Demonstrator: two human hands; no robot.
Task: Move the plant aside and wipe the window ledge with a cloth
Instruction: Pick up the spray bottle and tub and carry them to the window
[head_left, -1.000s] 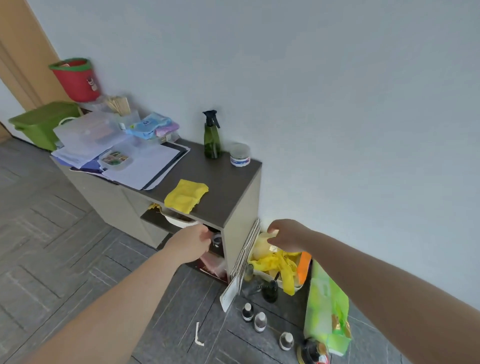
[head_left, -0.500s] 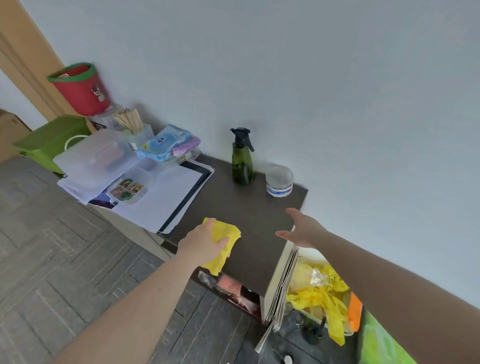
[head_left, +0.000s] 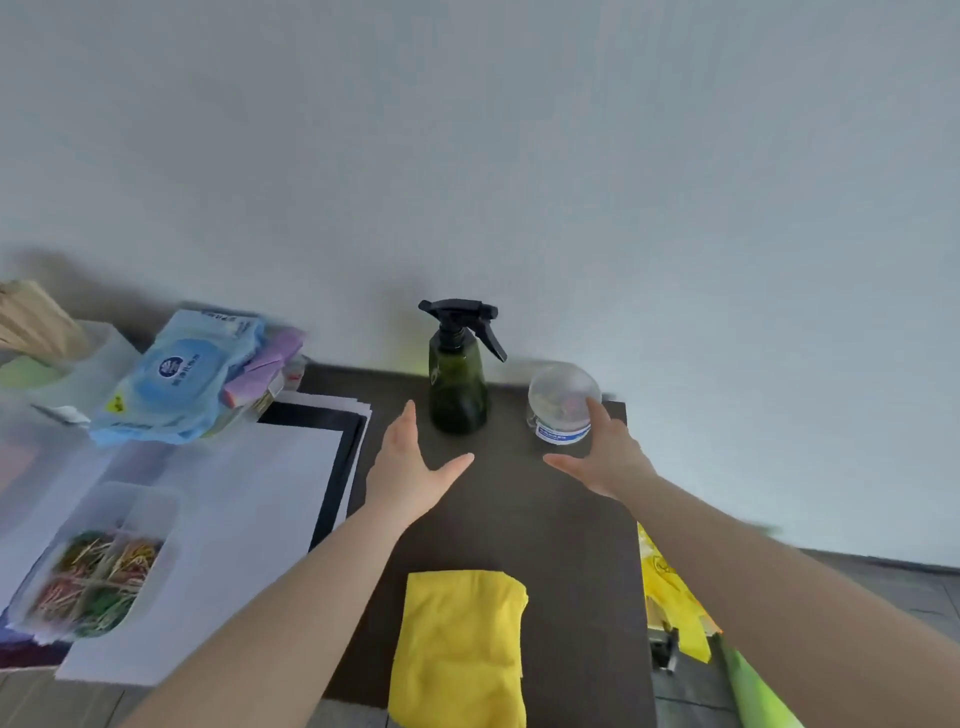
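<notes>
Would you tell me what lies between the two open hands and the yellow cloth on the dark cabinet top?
In the head view, only bare dark cabinet top lies between the left hand, the right hand and the yellow cloth.

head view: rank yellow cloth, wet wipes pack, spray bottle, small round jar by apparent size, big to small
1. yellow cloth, though it lies nearest the camera, which inflates it
2. wet wipes pack
3. spray bottle
4. small round jar

Cloth over wipes pack may be partly a nearness effect; the bottle and jar stand side by side, so that pair is firm.
</notes>
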